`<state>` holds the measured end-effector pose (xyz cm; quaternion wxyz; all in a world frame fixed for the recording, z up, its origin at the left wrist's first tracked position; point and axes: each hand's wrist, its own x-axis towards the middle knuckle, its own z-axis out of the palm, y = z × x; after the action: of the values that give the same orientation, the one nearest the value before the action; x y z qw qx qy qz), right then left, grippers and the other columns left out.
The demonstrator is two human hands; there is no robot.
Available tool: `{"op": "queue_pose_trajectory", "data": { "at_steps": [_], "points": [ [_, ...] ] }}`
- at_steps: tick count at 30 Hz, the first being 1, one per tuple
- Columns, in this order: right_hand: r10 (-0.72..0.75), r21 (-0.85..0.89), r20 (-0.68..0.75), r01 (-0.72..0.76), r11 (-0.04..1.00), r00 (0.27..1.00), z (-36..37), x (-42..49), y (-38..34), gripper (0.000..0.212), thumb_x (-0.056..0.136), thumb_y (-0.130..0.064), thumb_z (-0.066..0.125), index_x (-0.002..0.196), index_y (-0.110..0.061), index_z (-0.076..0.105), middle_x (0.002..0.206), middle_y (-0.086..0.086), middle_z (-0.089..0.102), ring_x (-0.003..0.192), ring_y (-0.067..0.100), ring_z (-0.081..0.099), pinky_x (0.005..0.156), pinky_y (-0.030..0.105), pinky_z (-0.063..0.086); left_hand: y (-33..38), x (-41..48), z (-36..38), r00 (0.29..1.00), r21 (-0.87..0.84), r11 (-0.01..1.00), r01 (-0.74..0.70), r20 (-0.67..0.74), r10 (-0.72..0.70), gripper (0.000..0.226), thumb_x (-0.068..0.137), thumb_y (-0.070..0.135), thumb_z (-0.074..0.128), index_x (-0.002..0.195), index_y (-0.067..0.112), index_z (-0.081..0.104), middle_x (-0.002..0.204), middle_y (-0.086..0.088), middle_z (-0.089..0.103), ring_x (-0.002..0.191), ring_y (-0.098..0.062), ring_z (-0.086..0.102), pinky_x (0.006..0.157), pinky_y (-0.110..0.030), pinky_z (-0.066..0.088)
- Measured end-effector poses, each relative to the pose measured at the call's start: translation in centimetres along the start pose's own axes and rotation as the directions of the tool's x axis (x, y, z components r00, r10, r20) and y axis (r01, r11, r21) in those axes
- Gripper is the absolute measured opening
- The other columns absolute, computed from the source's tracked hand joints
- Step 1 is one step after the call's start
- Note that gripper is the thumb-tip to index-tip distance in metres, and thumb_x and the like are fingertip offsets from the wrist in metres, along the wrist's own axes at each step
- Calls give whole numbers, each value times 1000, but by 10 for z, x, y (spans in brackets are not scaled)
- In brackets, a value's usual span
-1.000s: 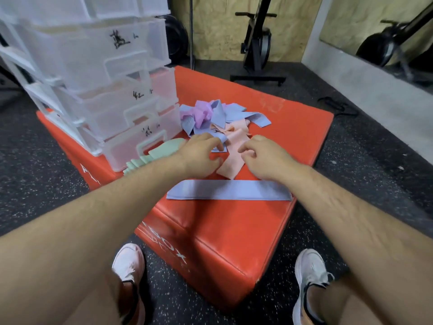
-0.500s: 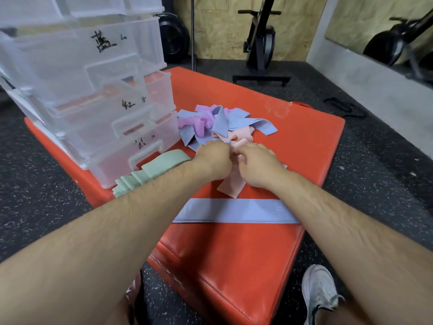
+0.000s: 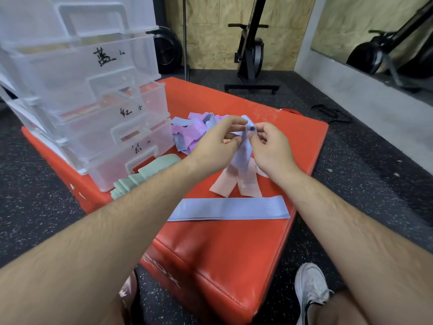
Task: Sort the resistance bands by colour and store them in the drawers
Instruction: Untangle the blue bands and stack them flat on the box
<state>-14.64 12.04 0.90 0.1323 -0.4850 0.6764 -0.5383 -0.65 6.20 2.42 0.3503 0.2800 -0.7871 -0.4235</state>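
Both hands meet just above the centre of the frame, raised over the red box. The left hand and the right hand each pinch the top end of a blue band between thumb and fingertips, the hands nearly touching. The band hangs down from the pinch, and its lower end reaches the pink bands, which lie spread on the box just below the hands.

Below those, nearer the bottom of the frame, a second blue band lies flat and straight across the box, close to its near edge and apart from the pink ones. Behind the hands, toward the upper middle, a loose pile of purple and blue bands lies tangled, partly hidden by the left hand. Left of centre, green bands lie folded against the foot of the drawers, with the left forearm crossing over their near end.

The drawers are a clear plastic stack filling the upper left of the frame, standing on the far left part of the box. Three of the fronts carry handwritten marks in black; what is inside them cannot be told through the plastic.

At the lower right, a grey shoe stands on the dark speckled floor beside the box. At the top of the frame, an exercise machine stands before a wooden wall.
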Motion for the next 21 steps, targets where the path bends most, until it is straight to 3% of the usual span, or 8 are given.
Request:
{"op": "queue_pose_trajectory", "data": {
  "at_steps": [3, 7, 10, 12, 15, 18, 20, 21],
  "points": [
    [-20, -64, -3, 19, 998, 1000, -8, -1, -4, 11, 102, -22, 52, 99, -21, 62, 86, -9, 65, 76, 8, 58, 65, 20, 45, 1, -3, -5, 1000, 22, 1000, 0, -17, 0, 37, 94, 9, 52, 123, 30, 58, 121, 16, 62, 104, 3, 60, 84, -14, 47],
    [-27, -94, 24, 29, 995, 999, -14, -1, -8, 21, 102, -20, 51, 80, -20, 54, 67, -10, 48, 57, 0, 40, 51, 15, 31, 2, -6, -8, 996, 125, 992, -22, -84, 33, 42, 89, 20, 65, 126, 37, 55, 119, 5, 53, 93, -5, 60, 78, -23, 50],
    [-15, -42, 38, 17, 999, 999, -19, -2, -13, 22, 102, -21, 51, 87, -8, 58, 66, -7, 44, 53, 2, 35, 49, 16, 30, 3, -9, -9, 999, 91, 996, 8, -48, -4, 56, 85, 30, 73, 133, 44, 47, 120, 5, 54, 94, -10, 61, 77, -26, 53],
    [-34, -37, 61, 36, 999, 998, -23, -4, -15, 22, 103, -22, 52, 96, -4, 63, 67, -6, 46, 55, 1, 37, 51, 17, 31, 3, -11, -10, 999, 52, 998, 27, -38, -25, 56, 85, 28, 73, 134, 42, 48, 96, 6, 62, 79, -8, 61, 69, -24, 52],
    [-99, -53, 104, 105, 993, 990, -28, -7, -17, 15, 101, -17, 55, 95, -13, 67, 81, -3, 56, 67, 3, 45, 64, 20, 39, 6, -15, -12, 999, -10, 999, 40, -33, -40, 48, 89, 22, 69, 133, 34, 52, 65, 6, 49, 60, -5, 46, 59, -15, 40],
    [-140, -115, 147, 157, 981, 979, -32, -9, -16, 23, 97, -12, 60, 103, -30, 72, 102, -2, 55, 80, 0, 50, 74, 7, 38, 11, -16, -16, 992, -171, 978, 124, -6, -127, 32, 92, 34, 65, 124, 36, 60, 77, 6, 57, 75, -6, 54, 74, -19, 46],
    [-135, -111, 177, 157, 981, 975, -32, -12, -17, 28, 97, -6, 60, 109, -28, 74, 103, -2, 49, 75, 0, 47, 73, 5, 38, 11, -15, -15, 977, -276, 940, 200, -13, -212, 20, 92, 41, 63, 109, 30, 67, 89, 1, 64, 84, -13, 58, 87, -33, 52],
    [-137, -97, 188, 158, 983, 972, -32, -14, -19, 31, 96, -2, 59, 110, -27, 74, 103, -1, 48, 72, 3, 46, 72, 6, 38, 10, -15, -14, 973, -314, 926, 210, -24, -229, 18, 93, 38, 63, 103, 25, 68, 86, 0, 63, 80, -16, 57, 86, -37, 53]
  ]
}}
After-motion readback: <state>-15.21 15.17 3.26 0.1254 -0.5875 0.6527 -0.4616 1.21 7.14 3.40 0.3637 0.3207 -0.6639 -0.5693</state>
